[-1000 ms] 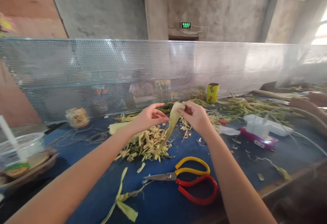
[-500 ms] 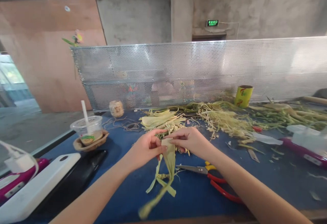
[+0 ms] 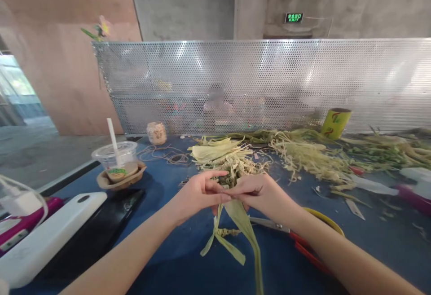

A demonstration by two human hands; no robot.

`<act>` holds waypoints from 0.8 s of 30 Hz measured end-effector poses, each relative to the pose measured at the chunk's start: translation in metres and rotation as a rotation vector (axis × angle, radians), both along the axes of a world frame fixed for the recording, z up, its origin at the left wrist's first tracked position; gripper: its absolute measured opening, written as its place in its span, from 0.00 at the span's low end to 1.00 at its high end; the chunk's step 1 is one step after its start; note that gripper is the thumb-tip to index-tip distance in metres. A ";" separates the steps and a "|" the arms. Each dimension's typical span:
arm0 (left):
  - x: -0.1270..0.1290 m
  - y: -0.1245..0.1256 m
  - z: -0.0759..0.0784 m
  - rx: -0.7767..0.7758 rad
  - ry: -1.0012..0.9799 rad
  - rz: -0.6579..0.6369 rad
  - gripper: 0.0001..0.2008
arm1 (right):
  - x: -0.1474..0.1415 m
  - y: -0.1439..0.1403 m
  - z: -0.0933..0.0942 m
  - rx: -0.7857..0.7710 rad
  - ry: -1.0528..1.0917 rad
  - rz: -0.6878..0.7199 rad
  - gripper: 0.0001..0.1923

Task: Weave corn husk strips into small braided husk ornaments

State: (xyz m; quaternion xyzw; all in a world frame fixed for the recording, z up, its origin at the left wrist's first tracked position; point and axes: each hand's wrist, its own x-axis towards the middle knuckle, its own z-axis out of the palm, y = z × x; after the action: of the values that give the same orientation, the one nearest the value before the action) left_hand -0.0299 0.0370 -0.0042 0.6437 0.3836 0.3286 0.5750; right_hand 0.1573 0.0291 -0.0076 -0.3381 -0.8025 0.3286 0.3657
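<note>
A pale green strip of corn husk (image 3: 244, 223) hangs from my fingers, its long narrow end running down toward the table's front edge. My left hand (image 3: 204, 191) pinches the husk's upper end between thumb and fingers. Fingertip to fingertip with it, my right hand (image 3: 261, 192) pinches the same end; the exact fold there is hidden. Just below, a small knotted husk piece (image 3: 218, 236) with spread tails shows under the hands. Scissors (image 3: 269, 223) with red and yellow handles lie partly behind my right forearm. Beyond the fingers is a pile of husks (image 3: 218, 151).
At left stand a plastic cup with a straw (image 3: 116, 153) in a cardboard holder, a white power bank (image 3: 63, 232) and a black tablet-like slab (image 3: 101, 236). Twine (image 3: 168, 156), shredded husk (image 3: 306, 156) and a yellow roll (image 3: 336, 124) lie before a perforated metal screen (image 3: 235, 79).
The husk's hanging end has swung from lower left to lower right. My hands have drawn together at its top, the right now covering more of it. The view has shifted slightly.
</note>
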 end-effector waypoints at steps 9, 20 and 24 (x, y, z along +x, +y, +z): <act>-0.001 -0.007 -0.001 0.113 0.085 0.072 0.36 | -0.004 -0.005 -0.003 -0.284 0.094 -0.023 0.11; 0.003 -0.014 -0.002 0.177 0.180 0.120 0.32 | -0.008 -0.006 -0.010 -0.367 0.098 -0.139 0.04; 0.003 -0.017 0.001 0.170 0.197 0.101 0.31 | -0.007 -0.005 -0.014 -0.296 0.110 -0.149 0.01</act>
State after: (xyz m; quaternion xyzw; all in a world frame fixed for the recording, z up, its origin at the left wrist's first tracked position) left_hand -0.0271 0.0199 -0.0032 0.6991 0.4408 0.3235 0.4607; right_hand 0.1502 0.0240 -0.0211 -0.4282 -0.6968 0.4332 0.3786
